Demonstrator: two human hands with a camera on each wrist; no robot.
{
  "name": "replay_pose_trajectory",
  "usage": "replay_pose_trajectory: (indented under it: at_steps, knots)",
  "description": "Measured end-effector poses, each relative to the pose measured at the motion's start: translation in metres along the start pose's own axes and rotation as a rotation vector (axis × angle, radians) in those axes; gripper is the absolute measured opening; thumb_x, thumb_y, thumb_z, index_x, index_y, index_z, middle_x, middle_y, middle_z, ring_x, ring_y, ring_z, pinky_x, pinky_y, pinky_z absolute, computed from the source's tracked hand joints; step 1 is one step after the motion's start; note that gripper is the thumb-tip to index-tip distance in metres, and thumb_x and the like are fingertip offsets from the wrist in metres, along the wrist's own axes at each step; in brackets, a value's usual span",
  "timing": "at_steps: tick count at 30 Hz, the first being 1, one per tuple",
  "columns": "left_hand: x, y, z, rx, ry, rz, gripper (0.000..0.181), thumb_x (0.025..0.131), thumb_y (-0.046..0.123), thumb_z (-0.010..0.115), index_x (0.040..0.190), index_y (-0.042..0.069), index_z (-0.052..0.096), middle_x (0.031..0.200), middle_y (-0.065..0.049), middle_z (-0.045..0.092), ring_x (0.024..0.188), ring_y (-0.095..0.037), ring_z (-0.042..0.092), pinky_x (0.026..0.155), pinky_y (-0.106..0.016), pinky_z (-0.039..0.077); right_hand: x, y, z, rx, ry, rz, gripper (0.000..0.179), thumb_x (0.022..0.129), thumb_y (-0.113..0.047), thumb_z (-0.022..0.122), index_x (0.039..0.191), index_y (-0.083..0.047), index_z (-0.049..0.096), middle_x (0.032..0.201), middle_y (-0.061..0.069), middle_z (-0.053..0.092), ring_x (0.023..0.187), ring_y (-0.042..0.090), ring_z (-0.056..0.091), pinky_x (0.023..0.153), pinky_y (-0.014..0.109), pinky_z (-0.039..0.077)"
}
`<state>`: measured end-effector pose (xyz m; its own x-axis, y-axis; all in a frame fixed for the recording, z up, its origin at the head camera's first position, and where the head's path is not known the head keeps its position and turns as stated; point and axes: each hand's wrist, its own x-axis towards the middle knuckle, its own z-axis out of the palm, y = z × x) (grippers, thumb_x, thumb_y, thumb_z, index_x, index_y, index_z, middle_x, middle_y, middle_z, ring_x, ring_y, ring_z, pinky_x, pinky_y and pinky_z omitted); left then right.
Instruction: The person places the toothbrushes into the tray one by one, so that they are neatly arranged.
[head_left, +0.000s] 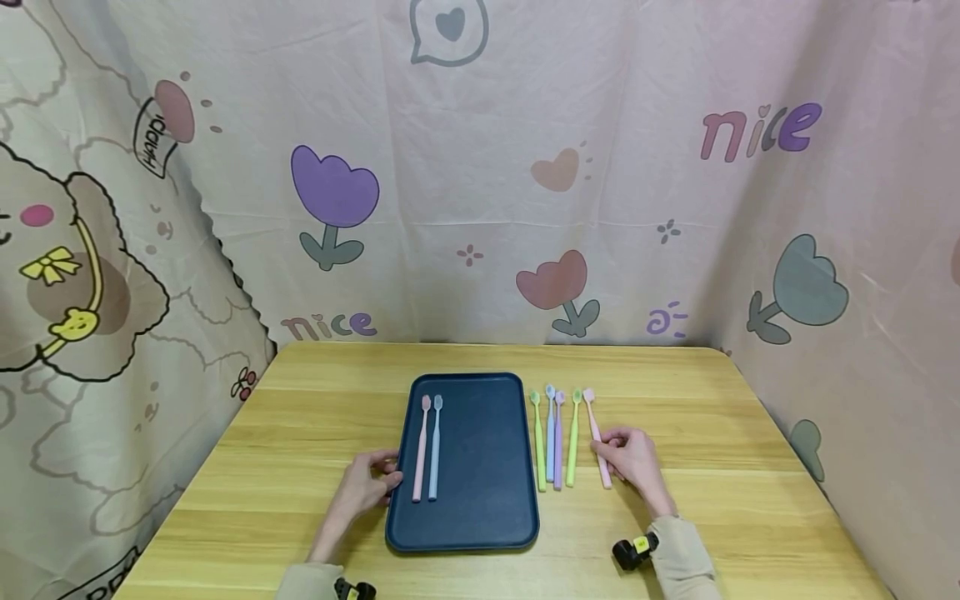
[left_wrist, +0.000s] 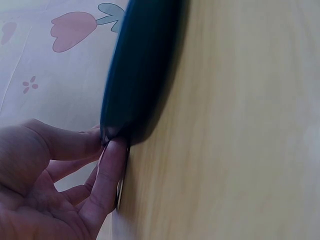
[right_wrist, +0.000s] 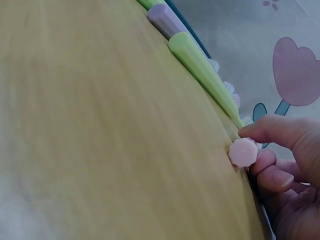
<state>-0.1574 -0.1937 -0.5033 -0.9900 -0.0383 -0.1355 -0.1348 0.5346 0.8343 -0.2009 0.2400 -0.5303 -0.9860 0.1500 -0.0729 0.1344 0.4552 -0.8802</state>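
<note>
A dark blue tray (head_left: 483,467) lies on the table with a pink toothbrush (head_left: 422,454) and a blue toothbrush (head_left: 435,450) side by side near its left edge. My left hand (head_left: 367,483) pinches the tray's left rim between thumb and fingers, as the left wrist view shows up close. On the right, my right hand (head_left: 633,458) holds another pink toothbrush (head_left: 592,421) by its handle between thumb and fingers. In the right wrist view the octagonal handle end of this pink toothbrush (right_wrist: 243,152) faces the camera, low over the wood.
Between tray and right hand lie a green toothbrush (head_left: 538,446), a blue one (head_left: 551,433), a purple one (head_left: 558,450) and another green toothbrush (head_left: 573,442), all with heads pointing away. The wooden table (head_left: 300,433) meets a printed curtain (head_left: 465,125) at the back and sides.
</note>
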Motion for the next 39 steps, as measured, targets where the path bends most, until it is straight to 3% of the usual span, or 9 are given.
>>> replay_pose_trajectory:
  at_steps: [14,27,39]
  knots:
    - [0.001,-0.0001,0.0001,-0.006,-0.003,0.009,0.041,0.09,-0.007,0.064,0.131,-0.009,0.061,0.094,-0.014,0.063,0.072,-0.016,0.059,0.056,-0.03,0.057,0.0024,0.0001,0.0002,-0.026,0.047,0.011,0.017,0.085,-0.01,0.073,0.095,0.004,0.073,0.07,0.002,0.062,0.049,0.008,0.054,0.042,0.019,0.044]
    - [0.0008,0.0011,-0.0003,-0.001,0.0,0.003,0.04,0.09,-0.006,0.065,0.13,-0.008,0.061,0.094,-0.015,0.064,0.071,-0.016,0.06,0.056,-0.031,0.058,0.0028,0.0021,-0.0004,0.025,0.04,0.018,0.02,0.086,-0.011,0.07,0.097,0.006,0.071,0.07,-0.001,0.059,0.048,0.005,0.05,0.043,0.018,0.044]
    - [-0.0003,0.0018,-0.0002,-0.003,-0.003,-0.007,0.041,0.09,-0.006,0.065,0.131,-0.008,0.061,0.094,-0.014,0.064,0.073,-0.016,0.059,0.056,-0.03,0.058,-0.0042,0.002,-0.0058,0.182,-0.038,0.06,0.025,0.092,-0.011,0.068,0.106,0.01,0.064,0.07,-0.001,0.058,0.051,0.006,0.049,0.043,0.018,0.039]
